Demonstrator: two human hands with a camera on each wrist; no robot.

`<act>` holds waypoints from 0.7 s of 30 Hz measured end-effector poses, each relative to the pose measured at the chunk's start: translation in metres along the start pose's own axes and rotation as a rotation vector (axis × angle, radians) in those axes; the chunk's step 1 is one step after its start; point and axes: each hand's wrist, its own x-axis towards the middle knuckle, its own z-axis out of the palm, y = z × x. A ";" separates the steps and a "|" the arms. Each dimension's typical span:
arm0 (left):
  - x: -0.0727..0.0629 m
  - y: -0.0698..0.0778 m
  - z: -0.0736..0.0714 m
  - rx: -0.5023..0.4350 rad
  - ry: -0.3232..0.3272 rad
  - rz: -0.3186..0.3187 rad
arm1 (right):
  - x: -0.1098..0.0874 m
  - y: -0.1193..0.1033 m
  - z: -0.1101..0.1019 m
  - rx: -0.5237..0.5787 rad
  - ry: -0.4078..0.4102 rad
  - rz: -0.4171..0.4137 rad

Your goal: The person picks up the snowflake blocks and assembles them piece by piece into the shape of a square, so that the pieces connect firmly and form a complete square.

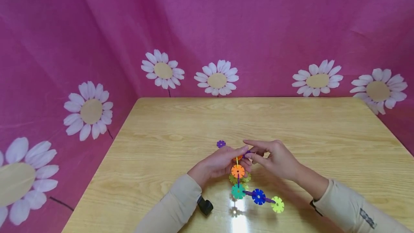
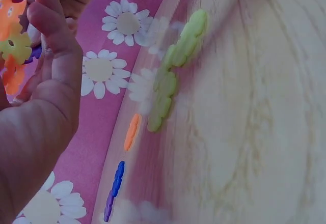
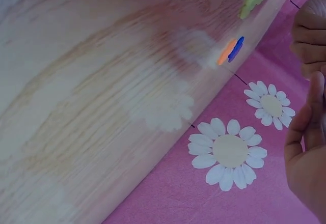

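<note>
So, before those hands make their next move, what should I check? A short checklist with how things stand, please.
1. Left hand has the toy chain: ok, it holds it.
2. Right hand has the small purple disc: ok, pinched at the fingertips.
3. That disc pushed fully into place: cannot tell, fingers hide the joint.
4. Yellow end disc attached: ok, a purple link joins it to the blue disc.
5. Spare pieces on the table: ok, yellow discs and an orange one lie there.
</note>
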 end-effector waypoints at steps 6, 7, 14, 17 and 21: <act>0.000 -0.001 -0.001 -0.026 0.038 -0.003 | 0.000 -0.002 -0.001 0.050 -0.026 0.131; 0.000 -0.001 -0.001 -0.023 0.050 -0.003 | -0.001 0.000 -0.003 0.077 -0.036 0.176; -0.003 -0.002 -0.005 -0.021 0.085 -0.022 | -0.017 0.020 -0.003 0.024 -0.191 0.317; -0.005 -0.002 -0.007 -0.027 0.075 -0.013 | -0.023 0.024 0.007 -0.155 -0.305 0.191; -0.006 -0.001 -0.009 -0.029 0.057 -0.010 | -0.026 0.023 0.016 -0.236 -0.396 0.130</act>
